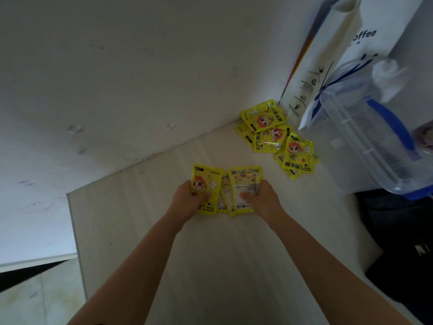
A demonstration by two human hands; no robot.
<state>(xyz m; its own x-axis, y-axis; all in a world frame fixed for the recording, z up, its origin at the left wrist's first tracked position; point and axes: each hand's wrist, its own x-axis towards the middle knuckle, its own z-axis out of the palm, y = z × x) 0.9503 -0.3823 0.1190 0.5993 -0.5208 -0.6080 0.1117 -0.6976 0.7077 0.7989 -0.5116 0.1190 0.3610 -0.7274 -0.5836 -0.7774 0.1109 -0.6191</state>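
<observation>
Over the middle of the pale table [210,266], my left hand [187,200] grips a yellow hand-warmer packet [208,181] with a cartoon face, thumb across its front. My right hand [261,198] grips another yellow packet [244,181] showing its printed back. A third packet [225,195] sits between these two, partly hidden. A loose pile of several more yellow packets [274,134] lies at the far right of the table against the wall.
A white paper coffee bag [328,66] stands in the right corner. A clear plastic box with blue handles [375,137] sits in front of it. A dark bag [403,242] lies at right. The table's left edge [75,231] drops to the floor.
</observation>
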